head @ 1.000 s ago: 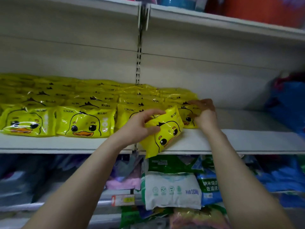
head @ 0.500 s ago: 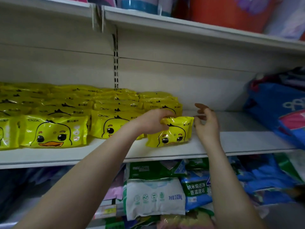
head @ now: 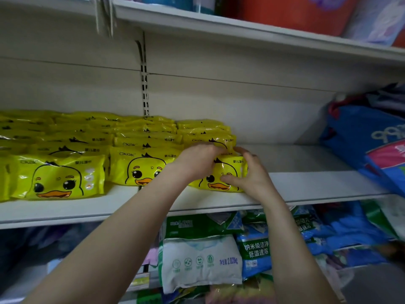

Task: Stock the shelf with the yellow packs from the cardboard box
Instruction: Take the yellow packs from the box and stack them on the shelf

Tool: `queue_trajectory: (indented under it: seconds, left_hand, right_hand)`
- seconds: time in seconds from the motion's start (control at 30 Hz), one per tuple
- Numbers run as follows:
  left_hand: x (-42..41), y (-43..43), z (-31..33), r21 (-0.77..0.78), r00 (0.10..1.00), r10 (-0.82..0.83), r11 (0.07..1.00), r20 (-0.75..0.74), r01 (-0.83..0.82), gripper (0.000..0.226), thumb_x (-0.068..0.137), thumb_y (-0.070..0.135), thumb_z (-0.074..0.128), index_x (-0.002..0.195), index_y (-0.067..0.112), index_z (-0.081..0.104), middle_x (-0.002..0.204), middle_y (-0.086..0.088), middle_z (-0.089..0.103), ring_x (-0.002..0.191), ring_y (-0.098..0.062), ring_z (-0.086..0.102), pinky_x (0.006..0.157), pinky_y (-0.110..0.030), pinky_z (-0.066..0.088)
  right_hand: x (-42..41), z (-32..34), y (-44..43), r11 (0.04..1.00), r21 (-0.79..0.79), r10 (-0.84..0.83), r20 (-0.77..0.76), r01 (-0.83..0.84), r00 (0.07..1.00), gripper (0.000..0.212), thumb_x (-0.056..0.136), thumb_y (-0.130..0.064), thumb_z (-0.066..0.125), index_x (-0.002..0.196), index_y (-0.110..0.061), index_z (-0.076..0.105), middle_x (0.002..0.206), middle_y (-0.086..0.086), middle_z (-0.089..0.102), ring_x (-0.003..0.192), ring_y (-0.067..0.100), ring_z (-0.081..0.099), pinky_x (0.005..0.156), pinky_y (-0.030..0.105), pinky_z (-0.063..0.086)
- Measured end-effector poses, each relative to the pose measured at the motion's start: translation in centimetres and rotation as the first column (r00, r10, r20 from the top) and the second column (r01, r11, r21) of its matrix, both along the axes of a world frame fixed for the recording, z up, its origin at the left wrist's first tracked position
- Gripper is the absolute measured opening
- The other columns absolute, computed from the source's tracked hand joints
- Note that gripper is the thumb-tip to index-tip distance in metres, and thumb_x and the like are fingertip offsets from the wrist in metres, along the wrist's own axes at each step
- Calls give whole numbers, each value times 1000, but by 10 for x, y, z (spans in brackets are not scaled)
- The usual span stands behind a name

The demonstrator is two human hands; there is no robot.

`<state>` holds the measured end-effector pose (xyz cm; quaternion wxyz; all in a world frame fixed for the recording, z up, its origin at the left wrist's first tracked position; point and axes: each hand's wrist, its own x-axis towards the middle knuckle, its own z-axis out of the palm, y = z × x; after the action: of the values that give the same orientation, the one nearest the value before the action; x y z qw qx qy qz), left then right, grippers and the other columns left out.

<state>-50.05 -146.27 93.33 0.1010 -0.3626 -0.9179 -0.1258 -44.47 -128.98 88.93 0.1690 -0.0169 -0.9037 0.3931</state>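
Rows of yellow packs (head: 140, 166) printed with a duck face fill the left and middle of the white shelf (head: 306, 185). One yellow pack (head: 228, 174) stands at the right end of the front row, on the shelf near its front edge. My left hand (head: 197, 160) grips its upper left part. My right hand (head: 247, 172) presses against its right side, thumb on the front. The cardboard box is out of view.
Bare shelf surface lies right of the pack, up to a large blue bag (head: 368, 145) at the far right. Another shelf (head: 241, 29) with goods hangs overhead. Below are white, green and blue detergent bags (head: 201, 262).
The pack has gone from tilted in my left hand in front of the shelf to upright on it, now pushed closer to the row. My right hand has closed in on its right side.
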Motion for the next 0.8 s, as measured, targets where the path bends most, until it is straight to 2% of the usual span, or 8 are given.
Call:
queue_trajectory:
  seconds: [0.1,0.27,0.37,0.43,0.5,0.6,0.7,0.8]
  left_hand:
    - [2,-3,-3,-109,999,-6,994,47,11,73,78,34,66,145,31,39,137,-1,54,123,-27,50,95,-38,48]
    - [3,-6,-8,-173,999,3,985,33,3,92,71,44,79,148,30,31,140,0,48,129,-27,45,97,-40,47]
    - [7,-6,-8,-167,1000,14,986,6,-13,92,72,43,80,149,30,30,140,-1,48,127,-27,46,96,-37,47]
    - [8,-5,-9,-164,1000,29,986,-2,-29,92,73,42,80,149,30,30,139,-2,49,128,-27,45,95,-37,47]
    - [9,-5,-11,-151,999,50,987,-8,-51,91,73,40,80,148,30,30,139,-2,48,131,-27,42,96,-38,46]
    - [10,-4,-14,-104,994,86,990,-69,-93,88,74,33,80,148,31,31,139,-2,47,133,-28,38,99,-40,45]
    - [10,0,-18,-44,964,147,986,-221,-160,83,75,24,78,144,33,33,135,-2,46,128,-28,39,98,-38,42]
    - [9,6,-26,-5,921,216,973,-325,-230,82,67,12,82,136,33,43,126,-3,52,116,-29,47,91,-37,45]
  right_hand:
    - [-4,0,0,999,31,-13,-20,14,1000,80,71,-33,84,140,-31,44,126,1,53,113,15,52,90,26,42]
    - [-23,23,11,975,-106,-197,2,197,980,26,96,-30,55,121,-22,60,104,0,66,96,21,62,84,28,47]
    - [-42,29,13,857,-426,-210,222,289,952,9,93,-16,59,92,-12,68,71,5,71,63,21,67,63,30,57]
    - [-48,33,10,759,-586,-76,350,282,934,10,88,-7,65,79,-11,64,51,0,65,42,13,61,47,24,52]
    - [-54,34,11,739,-632,24,370,233,929,12,87,-3,66,79,-11,63,51,-1,66,42,11,61,46,25,53]
    - [-58,37,18,767,-625,41,274,145,961,21,89,7,59,81,-12,60,50,-7,65,43,4,60,44,18,51]
    - [-60,35,24,773,-627,-30,111,94,993,33,85,21,50,68,-7,56,48,-7,63,44,2,59,47,16,51]
    - [-60,31,23,793,-608,-65,-2,50,998,34,82,21,53,67,-8,58,51,-9,64,48,1,58,53,15,52]
